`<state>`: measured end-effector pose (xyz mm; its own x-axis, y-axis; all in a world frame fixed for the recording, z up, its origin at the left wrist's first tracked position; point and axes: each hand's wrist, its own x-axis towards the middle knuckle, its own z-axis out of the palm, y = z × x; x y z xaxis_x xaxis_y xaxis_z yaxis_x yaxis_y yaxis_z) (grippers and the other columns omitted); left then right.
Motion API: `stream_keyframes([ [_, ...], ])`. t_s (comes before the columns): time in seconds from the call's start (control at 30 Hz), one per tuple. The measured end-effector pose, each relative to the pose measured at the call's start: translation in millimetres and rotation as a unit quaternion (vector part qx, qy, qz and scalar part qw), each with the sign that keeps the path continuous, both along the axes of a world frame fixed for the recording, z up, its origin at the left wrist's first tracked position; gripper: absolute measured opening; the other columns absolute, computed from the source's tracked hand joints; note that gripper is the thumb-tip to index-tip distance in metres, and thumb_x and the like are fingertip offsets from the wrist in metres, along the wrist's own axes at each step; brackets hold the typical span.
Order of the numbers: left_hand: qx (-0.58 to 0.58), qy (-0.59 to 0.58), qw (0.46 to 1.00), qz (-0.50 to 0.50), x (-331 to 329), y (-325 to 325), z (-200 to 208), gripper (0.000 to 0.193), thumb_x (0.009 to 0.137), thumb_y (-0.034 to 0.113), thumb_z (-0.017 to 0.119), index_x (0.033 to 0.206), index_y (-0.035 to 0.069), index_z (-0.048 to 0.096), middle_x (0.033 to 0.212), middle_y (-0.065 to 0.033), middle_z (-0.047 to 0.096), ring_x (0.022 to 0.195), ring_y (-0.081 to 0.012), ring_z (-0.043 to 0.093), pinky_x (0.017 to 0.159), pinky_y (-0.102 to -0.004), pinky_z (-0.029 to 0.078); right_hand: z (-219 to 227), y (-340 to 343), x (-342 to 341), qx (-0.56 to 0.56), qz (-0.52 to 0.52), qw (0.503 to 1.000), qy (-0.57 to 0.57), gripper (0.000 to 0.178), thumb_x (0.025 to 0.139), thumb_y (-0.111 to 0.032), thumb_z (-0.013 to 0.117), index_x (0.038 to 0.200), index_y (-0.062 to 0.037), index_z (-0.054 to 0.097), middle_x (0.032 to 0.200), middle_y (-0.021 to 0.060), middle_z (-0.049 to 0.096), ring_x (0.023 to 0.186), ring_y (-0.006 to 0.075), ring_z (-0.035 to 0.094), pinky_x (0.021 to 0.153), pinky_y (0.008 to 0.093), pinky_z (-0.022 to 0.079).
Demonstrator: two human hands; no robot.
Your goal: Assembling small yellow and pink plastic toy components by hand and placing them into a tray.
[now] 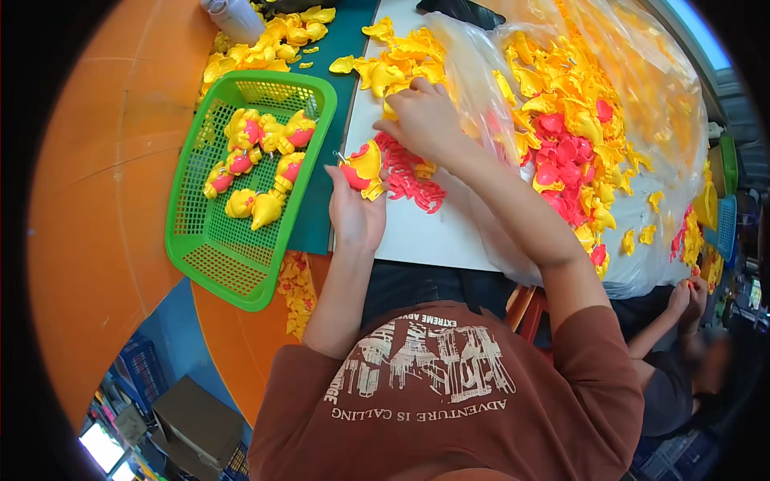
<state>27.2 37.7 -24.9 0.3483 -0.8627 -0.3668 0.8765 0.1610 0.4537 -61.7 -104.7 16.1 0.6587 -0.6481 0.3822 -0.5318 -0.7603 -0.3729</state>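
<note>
My left hand (357,212) is closed on a yellow and red plastic figure part (365,170), with a small metal pin or ring at its upper left. Up and to the right, my right hand (429,120) is over the near edge of a pile of yellow plastic pieces (397,64). Its thumb and fingers are apart, and no piece shows between them. Below it lies a heap of thin red pieces (413,180) on the white board (433,232), partly hidden by my hands.
A green basket (183,200) at the left holds several yellow and red figures (261,132). Clear plastic sheeting (481,120) lies under a large heap of yellow shells (577,80) and red shells (561,168). A bottle (234,20) stands far left. Another person's hands (688,301) work at the right.
</note>
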Motion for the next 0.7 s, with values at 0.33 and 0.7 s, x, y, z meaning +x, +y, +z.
stream_keyframes([
  [0.33,-0.006,-0.013,0.999,-0.033,0.9,1.6,-3.3,0.054,0.098,0.047,0.028,0.121,0.002,0.045,0.107,-0.0115,0.055,0.085,-0.0219,0.054,0.074,-0.0332,0.044,-2.2,-25.6,26.8,0.165,-0.168,0.967,0.099,0.049,0.074,-0.024,0.071,0.113,-0.0014,0.052,0.083,0.0139,0.066,0.078,0.0264,0.063,0.068,0.037,0.049],
  [0.7,-0.027,0.053,0.991,-0.122,-21.2,-2.9,49.8,0.057,0.098,0.047,0.02,0.133,0.004,0.034,0.132,-0.0122,0.044,0.121,-0.0265,0.045,0.1,-0.0474,0.038,39.3,55.3,-79.6,0.155,0.101,0.972,-0.145,0.043,0.076,-0.008,0.07,0.117,-0.005,0.059,0.107,0.0127,0.055,0.096,0.0196,0.055,0.081,0.0327,0.045],
])
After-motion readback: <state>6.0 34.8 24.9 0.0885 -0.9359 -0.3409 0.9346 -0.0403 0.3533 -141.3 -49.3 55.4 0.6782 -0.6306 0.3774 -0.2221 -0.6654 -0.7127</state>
